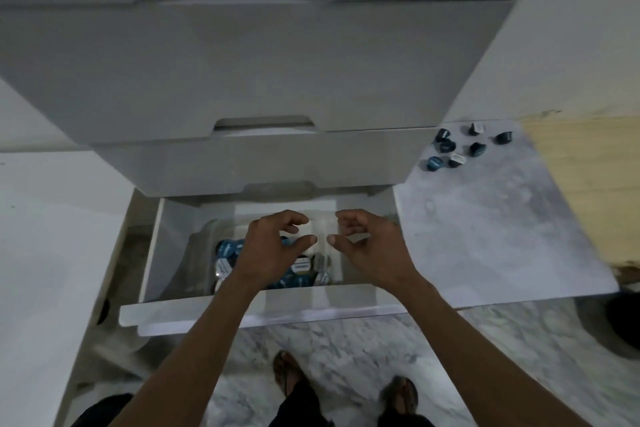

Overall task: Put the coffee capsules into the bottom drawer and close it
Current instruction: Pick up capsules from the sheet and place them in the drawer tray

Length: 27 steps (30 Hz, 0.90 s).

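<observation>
Both hands, the left hand (273, 246) and right hand (367, 246), hovered loosely curled and empty over the open white bottom drawer (242, 312), above blue-and-white coffee capsules (227, 253).

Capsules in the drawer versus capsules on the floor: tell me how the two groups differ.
The capsules in the drawer lie heaped together inside a clear container in the open bottom drawer, partly hidden by the left hand; the capsules on the floor are scattered singly, in full view, beside the cabinet. The drawer group looks larger; about seven remain on the floor. Both are dark blue pods with pale lids.
</observation>
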Motion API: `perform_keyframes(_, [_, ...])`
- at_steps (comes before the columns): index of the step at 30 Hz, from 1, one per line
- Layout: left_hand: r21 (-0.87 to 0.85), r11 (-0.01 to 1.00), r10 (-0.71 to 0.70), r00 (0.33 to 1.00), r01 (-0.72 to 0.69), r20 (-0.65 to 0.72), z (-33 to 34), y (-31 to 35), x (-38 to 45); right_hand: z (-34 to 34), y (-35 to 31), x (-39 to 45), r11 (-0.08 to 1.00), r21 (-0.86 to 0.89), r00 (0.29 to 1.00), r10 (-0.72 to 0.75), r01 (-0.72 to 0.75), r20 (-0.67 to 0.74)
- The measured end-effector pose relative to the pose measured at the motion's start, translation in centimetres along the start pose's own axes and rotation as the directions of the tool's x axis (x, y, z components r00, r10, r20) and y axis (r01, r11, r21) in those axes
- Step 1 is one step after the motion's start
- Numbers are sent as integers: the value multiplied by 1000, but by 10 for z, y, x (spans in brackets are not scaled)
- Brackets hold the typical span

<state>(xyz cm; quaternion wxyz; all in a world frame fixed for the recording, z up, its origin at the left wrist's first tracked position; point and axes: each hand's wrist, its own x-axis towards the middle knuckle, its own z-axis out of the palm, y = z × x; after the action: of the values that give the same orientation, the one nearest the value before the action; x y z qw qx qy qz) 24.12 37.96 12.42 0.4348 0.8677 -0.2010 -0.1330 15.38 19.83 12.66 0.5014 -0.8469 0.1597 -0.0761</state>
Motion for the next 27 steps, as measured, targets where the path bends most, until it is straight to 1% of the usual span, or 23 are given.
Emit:
perform_keyframes(4, [-41, 998, 38, 999, -38, -9, 44, 52, -4, -65, 15, -22, 999, 34, 997, 1, 2, -77])
perform_keyframes(8, [-77, 994, 79, 997, -80, -12, 113, 116, -5, -151, 54, -48, 1000, 28, 988, 12, -7, -151])
perform_keyframes(12, [-108, 990, 94, 995, -90, 30, 197, 169, -11, -238, 105, -75, 998, -30, 975, 54, -62, -216])
perform_keyframes(15, [-108, 990, 95, 992, -87, 78, 249, 196, -14, -288, 136, -84, 992, -53, 963, 98, -115, -252])
perform_keyframes(20, [-66, 994, 89, 992, -82, 95, 294, 225, 9, -339, 164, -63, 988, -48, 951, 129, -148, -280])
perform_keyframes(24, [-41, 996, 78, 997, -77, 17, 311, 234, 55, -357, 176, -21, 990, -44, 951, 119, -137, -287])
perform_keyframes(27, [-23, 998, 62, 996, -63, -58, 320, 227, 97, -363, 185, 18, 991, -52, 955, 105, -124, -278])
